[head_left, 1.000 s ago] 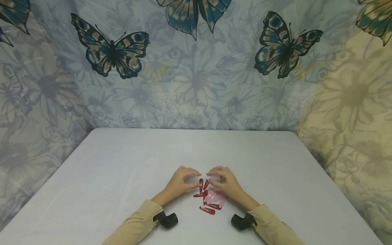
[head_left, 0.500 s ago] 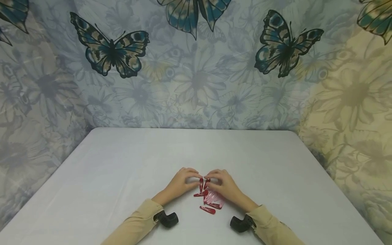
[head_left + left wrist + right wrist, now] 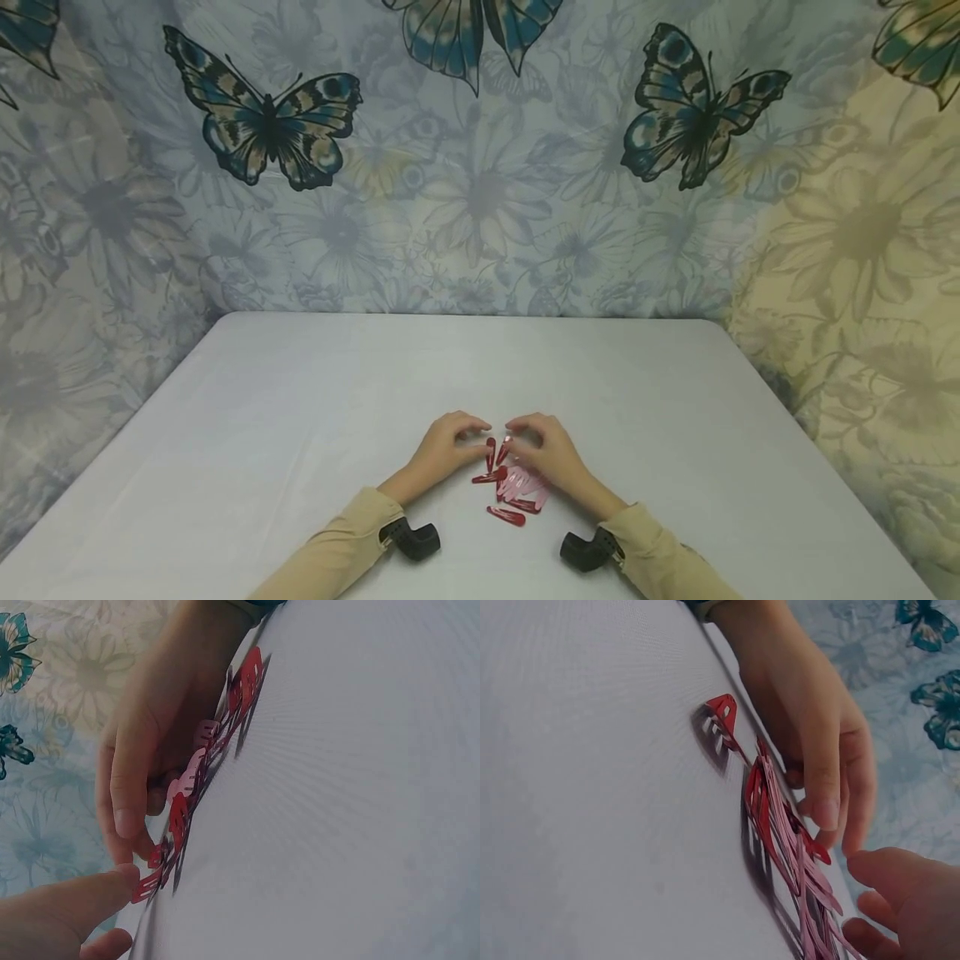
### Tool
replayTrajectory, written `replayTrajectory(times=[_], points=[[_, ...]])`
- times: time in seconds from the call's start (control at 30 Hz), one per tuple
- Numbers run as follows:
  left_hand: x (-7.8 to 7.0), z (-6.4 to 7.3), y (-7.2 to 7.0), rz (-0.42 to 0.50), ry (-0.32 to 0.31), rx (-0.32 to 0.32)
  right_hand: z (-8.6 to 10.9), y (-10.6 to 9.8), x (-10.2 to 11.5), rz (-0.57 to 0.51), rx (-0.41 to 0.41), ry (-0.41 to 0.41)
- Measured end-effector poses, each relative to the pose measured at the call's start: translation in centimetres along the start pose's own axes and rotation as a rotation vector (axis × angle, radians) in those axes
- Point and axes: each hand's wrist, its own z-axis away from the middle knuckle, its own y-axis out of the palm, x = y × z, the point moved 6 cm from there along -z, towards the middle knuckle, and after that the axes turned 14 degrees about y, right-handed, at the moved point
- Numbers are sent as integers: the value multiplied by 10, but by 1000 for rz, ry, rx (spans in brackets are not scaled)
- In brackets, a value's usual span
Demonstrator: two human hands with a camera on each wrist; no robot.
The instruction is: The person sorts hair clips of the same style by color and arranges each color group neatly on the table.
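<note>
Parted slightly at the fingertips since half a second ago, the left hand and right hand flank red clips and pink clips on the table, neither pinching; thumb contact is unclear. That bracketing probably keeps the pile reachable from both sides.

White table, far corners rounded | pink hair clips lie bunched, overlapping | red hair clips lie beside them, some touching

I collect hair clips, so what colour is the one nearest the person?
Red; that clip shows best in the head view.
</note>
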Motion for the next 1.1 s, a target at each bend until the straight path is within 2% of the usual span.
replayTrajectory(times=[0.13, 0.3, 0.53, 0.93, 1.1], points=[[2, 2, 1, -9, -11, -8, 1, 2, 1, 24, -5, -9], [2, 0, 2, -33, -38, -16, 1, 0, 1, 57, -41, 29], [3, 0, 4, -52, -75, -2, 2, 1, -1, 103, -21, 62], [7, 0, 5, -98, -84, 11, 0, 4, 4, 102, -19, 7], [6, 0, 5, -102, -93, 27, 0, 4, 3, 101, 3, 38]])
